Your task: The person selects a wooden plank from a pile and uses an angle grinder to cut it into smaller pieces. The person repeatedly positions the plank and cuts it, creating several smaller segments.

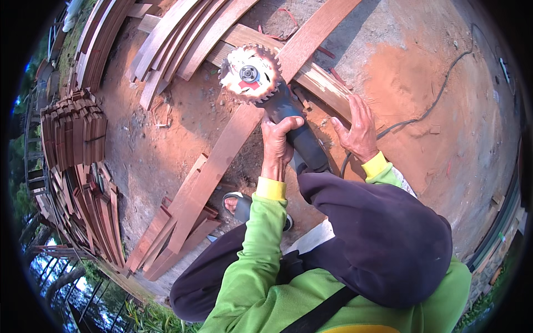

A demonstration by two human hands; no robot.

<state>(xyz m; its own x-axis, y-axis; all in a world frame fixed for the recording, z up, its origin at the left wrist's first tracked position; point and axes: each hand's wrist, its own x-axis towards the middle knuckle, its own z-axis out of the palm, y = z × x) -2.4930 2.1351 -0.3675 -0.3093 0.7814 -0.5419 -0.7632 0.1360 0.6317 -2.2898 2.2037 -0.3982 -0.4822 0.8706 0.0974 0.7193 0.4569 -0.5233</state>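
My left hand (277, 143) is wrapped around the dark body of an angle grinder (302, 139), its thumb lying over the casing. A round toothed saw blade (229, 76), pale with scorched-looking patches, is fitted on the grinder's head and faces up. Below the blade lies a long reddish-brown plank (216, 172), which runs from lower left to upper right. To the right of the grinder, my right hand (360, 133) is open with its fingers stretched out, holding nothing. It is close to the end of a thicker wooden beam (327, 94) and above a black power cord (413, 120).
Stacked boards (191, 36) lie at the upper left, resting on the beam. A strapped bundle of short wood pieces (75, 130) and a pile of loose strips (100, 213) stand at the far left. Orange sawdust (411, 83) covers the ground on the right. My sandalled foot (239, 206) is near the plank.
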